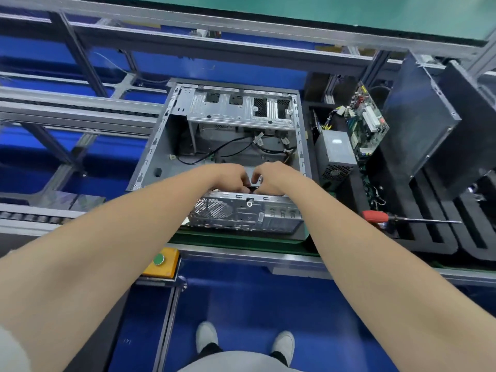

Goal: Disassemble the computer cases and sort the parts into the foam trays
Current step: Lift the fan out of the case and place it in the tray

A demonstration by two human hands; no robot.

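Open computer case (pixel 268 213) lies on its side on the green surface (pixel 241 244), directly ahead of the person, rear panel facing them.

Both hands are at the top edge of that rear panel, near its middle, just inside the case. Left hand (pixel 230 178) and right hand (pixel 269 178) sit side by side, nearly touching, fingers curled inward. They pinch a small dark part (pixel 252 188) between them, right above the rear-panel lip. Can't tell what the part is; mostly hidden by the fingers.

Deeper in the case, beyond the hands: loose black cables (pixel 236 147) on the case floor, metal drive cage (pixel 241 111) at the far end.

Right of the case, well apart from the hands: black foam trays (pixel 429 240). Standing in their slots are a grey power supply (pixel 338 154), a green motherboard (pixel 367 124) and dark side panels (pixel 418 122). Red-handled screwdriver (pixel 389 217) lies across the near tray.

Yellow box with green button (pixel 161 261) sits at the surface's front edge, below the left forearm.
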